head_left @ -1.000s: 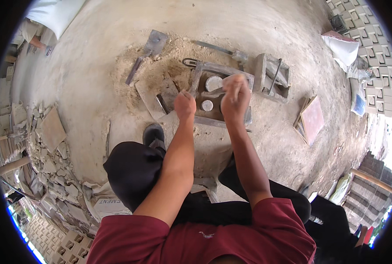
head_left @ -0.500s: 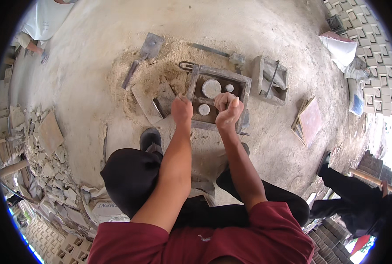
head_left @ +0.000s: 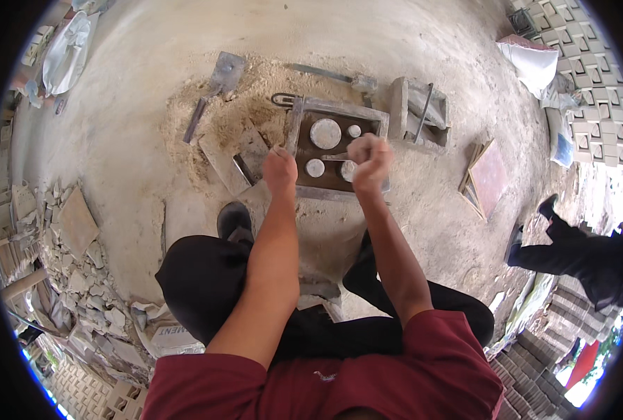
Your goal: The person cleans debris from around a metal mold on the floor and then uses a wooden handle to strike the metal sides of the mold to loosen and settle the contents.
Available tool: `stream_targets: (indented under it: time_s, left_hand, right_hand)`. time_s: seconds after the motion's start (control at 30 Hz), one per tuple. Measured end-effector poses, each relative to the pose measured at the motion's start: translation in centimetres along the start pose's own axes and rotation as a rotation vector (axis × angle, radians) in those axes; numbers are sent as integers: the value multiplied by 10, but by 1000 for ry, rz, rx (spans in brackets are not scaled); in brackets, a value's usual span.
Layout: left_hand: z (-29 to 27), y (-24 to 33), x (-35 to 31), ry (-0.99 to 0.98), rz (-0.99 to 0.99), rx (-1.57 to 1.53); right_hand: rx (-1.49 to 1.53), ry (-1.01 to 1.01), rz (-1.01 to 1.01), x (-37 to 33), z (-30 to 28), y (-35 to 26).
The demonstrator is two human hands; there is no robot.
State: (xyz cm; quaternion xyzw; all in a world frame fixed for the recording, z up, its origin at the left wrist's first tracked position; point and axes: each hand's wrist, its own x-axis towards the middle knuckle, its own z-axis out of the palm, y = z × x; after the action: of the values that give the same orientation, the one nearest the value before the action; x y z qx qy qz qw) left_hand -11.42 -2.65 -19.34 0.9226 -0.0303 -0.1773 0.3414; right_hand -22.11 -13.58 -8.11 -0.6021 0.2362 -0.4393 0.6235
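A rectangular mould box (head_left: 376,120) with raised walls lies on the floor in front of me. Inside stand several round pale discs; the biggest disc (head_left: 325,133) sits at the far left. My left hand (head_left: 280,170) is closed at the near part of the box's left wall, gripping it. My right hand (head_left: 371,161), smeared by motion, is a fist over the box's right side. A thin flat tool (head_left: 336,157) appears to stick out leftward from this fist; its handle is hidden. Below the fist, a small disc (head_left: 348,171) is partly covered.
Left of the box, sandy powder (head_left: 178,115) surrounds a flat board (head_left: 217,157) and a square-bladed trowel (head_left: 227,70). A second box (head_left: 400,112) stands to the right, beyond it leaning tiles (head_left: 490,178). Rubble (head_left: 80,280) lies far left; a person (head_left: 570,255) is at far right.
My right fist has moved slightly and uncovered a small disc and the thin tool. My left hand keeps its place at the wall. The person at right has shifted; the whole view has turned slightly.
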Motion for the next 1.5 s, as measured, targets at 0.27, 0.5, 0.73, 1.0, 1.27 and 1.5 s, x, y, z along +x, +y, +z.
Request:
stream_targets:
  time_s: [0.27,0.5,0.73,1.0,1.27,1.5]
  left_hand:
    - [-1,12,-5,-41,25,-15]
    - [9,-3,1,-2,19,-37]
    - [8,-3,3,15,61,58]
    - [11,1,3,53,514,213]
    - [7,6,-9,14,418,227]
    - [6,6,-1,157,471,226]
  right_hand:
    - [101,-380,12,6,-27,10]
    - [72,-287,18,-2,-27,-9]
    - [115,-87,-103,-27,-6,-21]
    - [190,61,-62,-24,-15,-11]
    - [243,172,54,-4,-14,1]
    - [112,152,14,32,1,-5]
